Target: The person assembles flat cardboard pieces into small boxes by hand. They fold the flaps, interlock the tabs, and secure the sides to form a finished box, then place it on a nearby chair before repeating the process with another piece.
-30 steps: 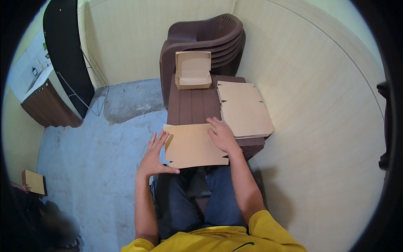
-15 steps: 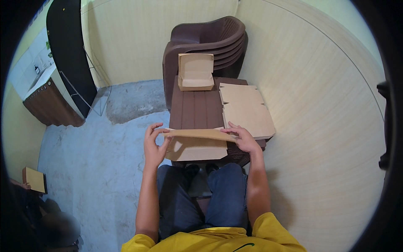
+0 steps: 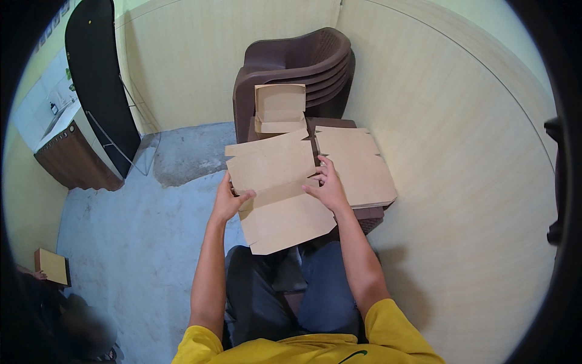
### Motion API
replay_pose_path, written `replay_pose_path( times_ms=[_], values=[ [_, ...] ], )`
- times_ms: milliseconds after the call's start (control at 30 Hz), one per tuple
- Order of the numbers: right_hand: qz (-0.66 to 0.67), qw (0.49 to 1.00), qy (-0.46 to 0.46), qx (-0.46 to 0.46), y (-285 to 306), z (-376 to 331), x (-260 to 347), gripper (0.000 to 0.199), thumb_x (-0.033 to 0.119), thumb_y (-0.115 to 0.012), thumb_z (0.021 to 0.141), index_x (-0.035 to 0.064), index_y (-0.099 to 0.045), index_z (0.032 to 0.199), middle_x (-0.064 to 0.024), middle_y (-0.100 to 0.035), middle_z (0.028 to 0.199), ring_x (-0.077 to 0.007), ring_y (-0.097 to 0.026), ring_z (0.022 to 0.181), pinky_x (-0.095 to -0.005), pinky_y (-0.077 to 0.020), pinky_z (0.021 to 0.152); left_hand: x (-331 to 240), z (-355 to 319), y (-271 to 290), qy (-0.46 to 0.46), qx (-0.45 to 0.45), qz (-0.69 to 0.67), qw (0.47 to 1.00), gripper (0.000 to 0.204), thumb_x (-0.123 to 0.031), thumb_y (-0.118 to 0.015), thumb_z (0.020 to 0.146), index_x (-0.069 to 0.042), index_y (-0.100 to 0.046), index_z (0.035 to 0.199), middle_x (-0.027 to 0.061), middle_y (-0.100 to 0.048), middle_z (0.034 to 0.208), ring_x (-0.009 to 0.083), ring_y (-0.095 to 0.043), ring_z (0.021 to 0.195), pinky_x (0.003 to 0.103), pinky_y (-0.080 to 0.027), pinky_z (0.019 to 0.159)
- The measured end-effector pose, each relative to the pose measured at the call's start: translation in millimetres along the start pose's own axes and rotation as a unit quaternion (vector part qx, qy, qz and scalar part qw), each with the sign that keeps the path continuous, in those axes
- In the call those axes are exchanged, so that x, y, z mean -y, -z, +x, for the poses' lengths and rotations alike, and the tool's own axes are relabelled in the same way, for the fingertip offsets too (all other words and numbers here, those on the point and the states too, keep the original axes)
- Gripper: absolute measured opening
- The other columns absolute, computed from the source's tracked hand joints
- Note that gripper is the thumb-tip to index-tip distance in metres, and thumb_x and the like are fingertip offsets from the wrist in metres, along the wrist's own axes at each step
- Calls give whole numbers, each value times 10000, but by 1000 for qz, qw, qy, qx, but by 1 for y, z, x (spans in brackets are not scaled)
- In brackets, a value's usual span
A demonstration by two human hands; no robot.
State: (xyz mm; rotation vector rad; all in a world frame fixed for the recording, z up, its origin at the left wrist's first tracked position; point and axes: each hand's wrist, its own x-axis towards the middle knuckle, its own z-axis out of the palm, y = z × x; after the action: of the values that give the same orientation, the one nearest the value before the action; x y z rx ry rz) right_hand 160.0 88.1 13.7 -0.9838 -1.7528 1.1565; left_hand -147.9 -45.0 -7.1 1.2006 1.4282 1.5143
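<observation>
A brown cardboard box blank (image 3: 273, 165), slotted at its edges and creased across the middle, is held tilted above my lap. My left hand (image 3: 229, 199) grips its left edge, thumb on the upper face and fingers out of sight behind. On the right edge, my right hand (image 3: 327, 187) presses its thumb near the crease, with the fingers partly round the side. To the right lies a stack of flat cardboard blanks (image 3: 354, 167). Beyond the held blank stands a folded cardboard box (image 3: 280, 109) with its lid up.
A brown plastic table (image 3: 362, 213) carries the stack and the box. Stacked brown chairs (image 3: 297, 54) stand behind it, and a wood-patterned wall (image 3: 461, 151) runs along the right. At the lower left, another person's hand (image 3: 40, 275) touches a cardboard box (image 3: 53, 267).
The blank has gone from bent up, with its edge toward me, to opened out nearly flat and tilted. Both hands have shifted along its sides, and my right hand has moved inward.
</observation>
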Motion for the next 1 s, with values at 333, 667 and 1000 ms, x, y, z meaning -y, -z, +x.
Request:
replay_pose_path(
  times_ms=[333, 667, 1000],
  values=[
    [85, 988, -73, 105, 12, 15, -2, 467, -115, -857, 888, -38, -726, 1329, -96, -803, 1264, -170, -765, 1128, -338, -628, 1014, 20, -2, -3, 31, 14, -48, 998, 629, 70, -897, 882, -18, -648, 1454, 95, -794, 1279, 176, -766, 1121, 371, -633, 993],
    [133, 982, -85, 103, 22, 15, -6, 443, -126, -842, 896, -28, -736, 1314, -87, -801, 1254, -168, -763, 1127, -327, -617, 1024, 15, -6, -3, 70, 73, -69, 992, 286, -37, -879, 963, 17, -799, 1232, 63, -831, 1157, 139, -757, 1022, 343, -617, 931],
    [-191, 978, 28, 82, 7, 15, -19, 275, -64, -874, 844, 38, -819, 1093, -61, -819, 1047, -189, -762, 980, -359, -617, 900, 43, 1, 1, -66, -3, 134, 989, 140, 9, -841, 916, -9, -847, 1055, 60, -828, 1114, 180, -753, 1027, 352, -586, 931]
  ],
)
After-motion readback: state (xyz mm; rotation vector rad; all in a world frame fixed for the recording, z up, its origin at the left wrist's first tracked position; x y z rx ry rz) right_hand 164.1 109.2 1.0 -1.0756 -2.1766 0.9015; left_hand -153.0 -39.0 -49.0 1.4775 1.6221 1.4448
